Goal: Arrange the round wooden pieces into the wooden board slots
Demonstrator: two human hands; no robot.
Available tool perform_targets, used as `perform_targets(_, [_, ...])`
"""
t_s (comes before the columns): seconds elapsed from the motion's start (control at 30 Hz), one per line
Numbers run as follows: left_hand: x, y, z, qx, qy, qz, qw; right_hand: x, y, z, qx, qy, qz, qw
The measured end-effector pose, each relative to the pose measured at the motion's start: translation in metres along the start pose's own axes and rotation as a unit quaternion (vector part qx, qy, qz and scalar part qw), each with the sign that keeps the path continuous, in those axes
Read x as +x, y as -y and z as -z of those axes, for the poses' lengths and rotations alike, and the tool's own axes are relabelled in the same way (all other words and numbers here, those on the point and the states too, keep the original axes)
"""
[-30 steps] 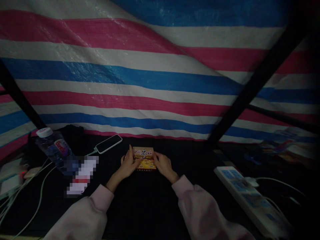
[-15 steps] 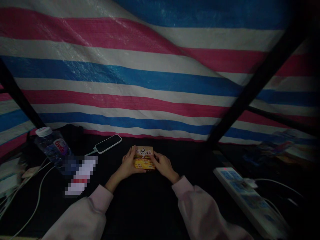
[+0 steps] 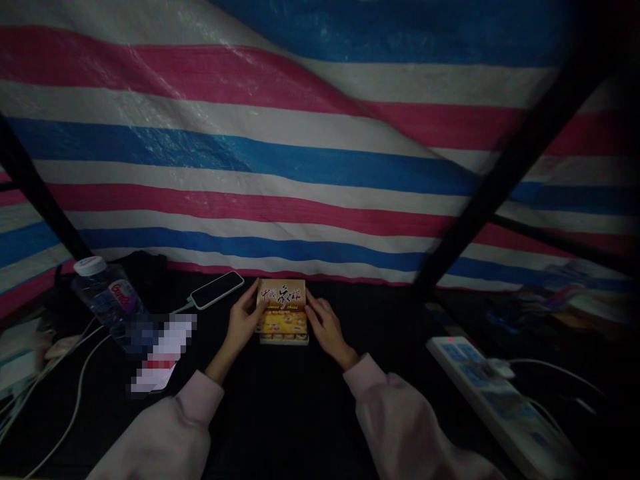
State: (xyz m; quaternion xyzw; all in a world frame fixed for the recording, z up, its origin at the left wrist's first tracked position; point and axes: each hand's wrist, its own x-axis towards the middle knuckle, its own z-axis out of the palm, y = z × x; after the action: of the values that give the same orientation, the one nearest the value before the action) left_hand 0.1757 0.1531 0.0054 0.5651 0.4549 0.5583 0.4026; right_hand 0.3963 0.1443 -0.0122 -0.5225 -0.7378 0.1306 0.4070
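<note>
- Cover (image 3: 282,307) of a Chinese chess box lies offset on its tray (image 3: 284,342), whose near end shows a row of round pieces (image 3: 287,337); I judge the box to be partly slid open.
- Left hand (image 3: 242,323) holds the cover's left side, thumb over the top; right hand (image 3: 327,330) is set along the right side, so the box sits between narrow, curved hands.
- Any further sliding would call for even, light pressure from both sides and a level tray, as the loose pieces could tip out.
- Beneath is a dark tabletop (image 3: 280,413), dimly lit. On the left lie a phone (image 3: 217,291) with a cable plugged in, a clear bottle (image 3: 123,300) with a white cap, and a pixelated pale item (image 3: 165,353).
- On the right is a white power strip (image 3: 467,373) with a plug in it.
- Behind hangs a striped sheet (image 3: 250,157) in red, white and blue, with dark slanting poles (image 3: 475,207) at either side.
</note>
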Motion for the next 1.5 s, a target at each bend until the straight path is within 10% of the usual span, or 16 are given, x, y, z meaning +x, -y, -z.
perform_targets(0.4, [0.030, 0.008, 0.043, -0.127, -0.144, 0.115, 0.975, 0.002, -0.010, -0.008, 0.027, -0.084, 0.038, 0.995])
perform_targets(0.7, [0.042, 0.020, 0.093, 0.038, -0.184, 0.146, 0.971, 0.004, -0.020, -0.012, 0.031, -0.097, -0.008, 0.995])
perform_targets(1.13, [0.035, 0.036, 0.079, 0.270, -0.101, 0.137, 0.948, 0.002, -0.022, -0.015, 0.014, -0.027, -0.023, 0.999])
perform_targets(1.5, [0.016, 0.014, 0.049, 0.582, -0.036, 0.098, 0.807, 0.001, -0.018, -0.015, 0.011, -0.014, -0.026, 1.000])
